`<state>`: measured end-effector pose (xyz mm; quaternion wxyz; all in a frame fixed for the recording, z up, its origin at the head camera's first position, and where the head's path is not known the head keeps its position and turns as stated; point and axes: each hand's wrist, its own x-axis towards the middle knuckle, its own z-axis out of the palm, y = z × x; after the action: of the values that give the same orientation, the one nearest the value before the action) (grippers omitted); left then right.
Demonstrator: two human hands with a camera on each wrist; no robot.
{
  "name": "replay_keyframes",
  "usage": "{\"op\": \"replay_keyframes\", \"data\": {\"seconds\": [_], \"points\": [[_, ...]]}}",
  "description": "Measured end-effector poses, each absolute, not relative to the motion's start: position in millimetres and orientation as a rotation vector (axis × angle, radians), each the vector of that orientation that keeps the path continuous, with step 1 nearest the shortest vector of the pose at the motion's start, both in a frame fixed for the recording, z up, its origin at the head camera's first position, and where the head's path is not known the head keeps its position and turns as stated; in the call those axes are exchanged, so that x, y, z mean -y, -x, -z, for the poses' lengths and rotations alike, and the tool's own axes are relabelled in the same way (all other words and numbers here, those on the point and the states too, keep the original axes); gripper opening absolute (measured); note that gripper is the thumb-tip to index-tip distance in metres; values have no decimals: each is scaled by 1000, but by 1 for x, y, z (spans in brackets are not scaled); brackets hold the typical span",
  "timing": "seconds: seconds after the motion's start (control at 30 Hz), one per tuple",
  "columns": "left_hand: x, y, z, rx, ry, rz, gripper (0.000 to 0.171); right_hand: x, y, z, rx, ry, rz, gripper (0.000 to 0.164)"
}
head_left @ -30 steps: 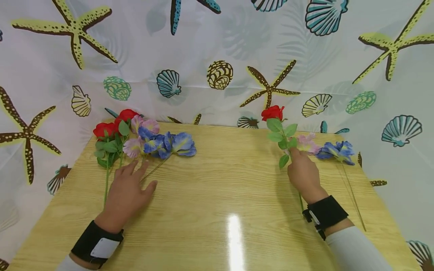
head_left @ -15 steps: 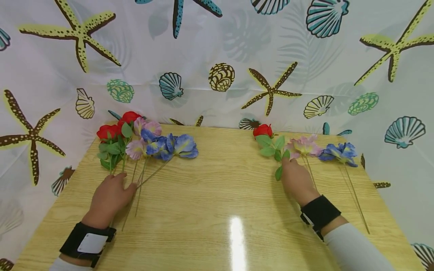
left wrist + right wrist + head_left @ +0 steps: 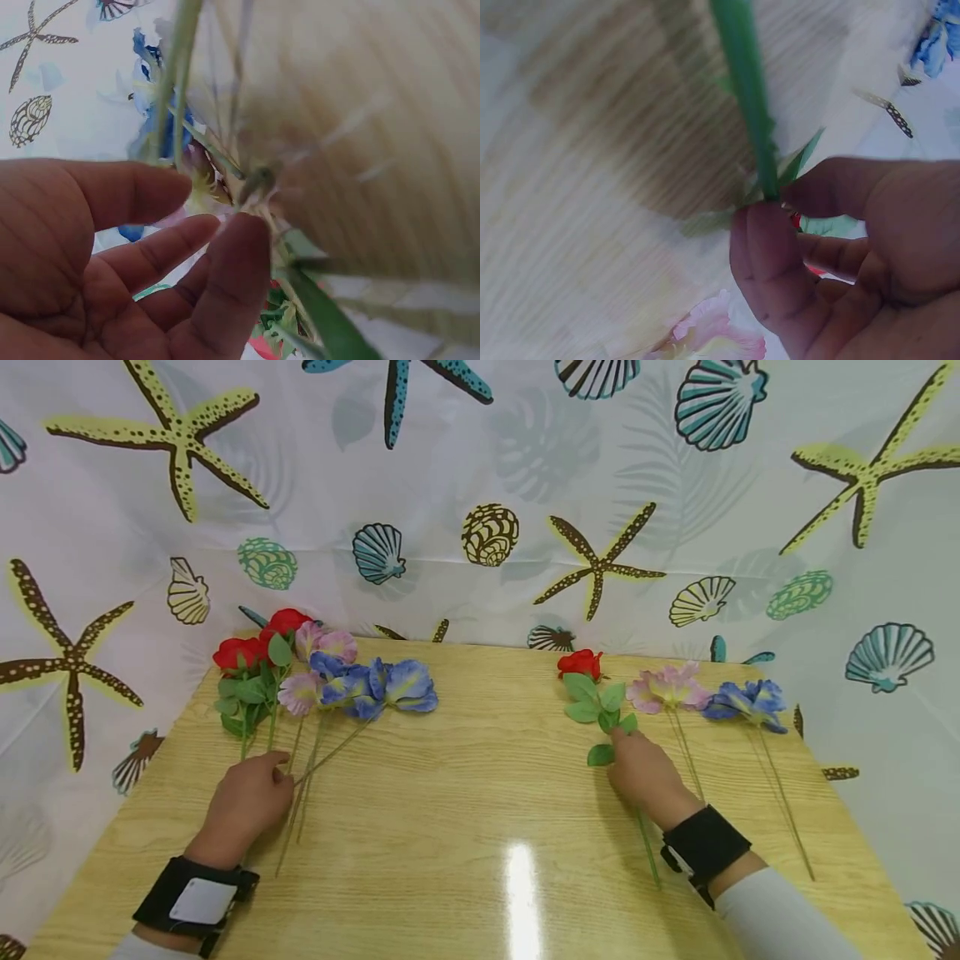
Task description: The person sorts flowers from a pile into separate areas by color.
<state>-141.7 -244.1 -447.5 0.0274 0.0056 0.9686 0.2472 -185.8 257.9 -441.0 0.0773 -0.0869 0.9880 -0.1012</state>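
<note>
In the head view my right hand (image 3: pixel 648 777) pinches the green stem of an artificial red rose (image 3: pixel 580 664), just below its leaves. The right wrist view shows the thumb and fingertips meeting on that stem (image 3: pixel 751 105). My left hand (image 3: pixel 251 802) is bent low over the stems of the left-hand bunch. Its thumb and fingertips stand apart in the left wrist view, with thin stems (image 3: pixel 184 90) passing close by. That bunch has red roses (image 3: pixel 238 653), pink flowers (image 3: pixel 300 692) and blue flowers (image 3: pixel 408 685), their stems crossing.
To the right of the held rose, a pink flower (image 3: pixel 670 687) and a blue flower (image 3: pixel 750 703) lie on the wooden table (image 3: pixel 465 793), stems toward me. A white cloth (image 3: pixel 450 468) printed with shells and starfish hangs behind the table.
My right hand has brought the rose left and lower, down toward the tabletop. My left hand has drawn back along the stems, its spread fingers now curled in.
</note>
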Motion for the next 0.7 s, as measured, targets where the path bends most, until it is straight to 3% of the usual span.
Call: {"op": "replay_keyframes", "data": {"seconds": [0.4,0.7], "points": [[265,133,450,-3081,52,-607,46,-285,175,413,-3220,276,434,57],[268,133,452,-3055,-35,-630,39,-320,164,408,-3267,114,602,62]]}}
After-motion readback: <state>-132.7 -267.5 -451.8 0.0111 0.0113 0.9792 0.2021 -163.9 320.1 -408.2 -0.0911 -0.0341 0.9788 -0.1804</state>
